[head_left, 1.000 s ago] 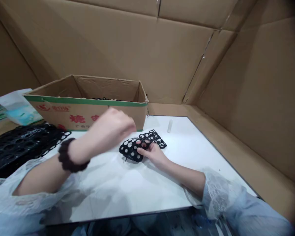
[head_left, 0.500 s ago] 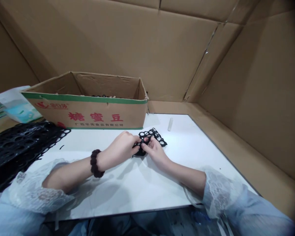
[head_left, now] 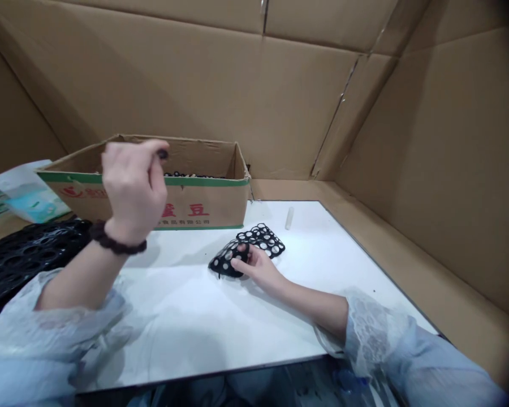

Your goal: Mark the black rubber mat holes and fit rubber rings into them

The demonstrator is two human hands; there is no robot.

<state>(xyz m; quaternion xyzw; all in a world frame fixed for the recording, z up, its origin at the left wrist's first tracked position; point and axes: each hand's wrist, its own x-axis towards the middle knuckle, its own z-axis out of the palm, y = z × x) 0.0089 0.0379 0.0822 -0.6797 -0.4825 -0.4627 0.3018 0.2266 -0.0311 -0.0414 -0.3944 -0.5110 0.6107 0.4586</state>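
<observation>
My left hand [head_left: 133, 178] is raised in front of the open cardboard box [head_left: 207, 203], pinching a small black piece [head_left: 163, 154] between thumb and fingers. My right hand [head_left: 261, 268] is closed on the near part of a black sheet full of round holes [head_left: 229, 257], which lies bent on the white table [head_left: 195, 328]. The far part of that sheet spreads out beyond my right fingers. Small black rings [head_left: 180, 175] show inside the box, partly hidden by its front wall.
A stack of black perforated sheets [head_left: 29, 249] lies at the left, beside a white and turquoise packet [head_left: 36, 198]. A small clear tube [head_left: 289, 218] rests on the table's far right. Cardboard walls [head_left: 220, 85] surround the table.
My left hand has left the sheet and moved up and left to the box with a small black piece. My right hand stays at the sheet, whose near part now lies more spread out.
</observation>
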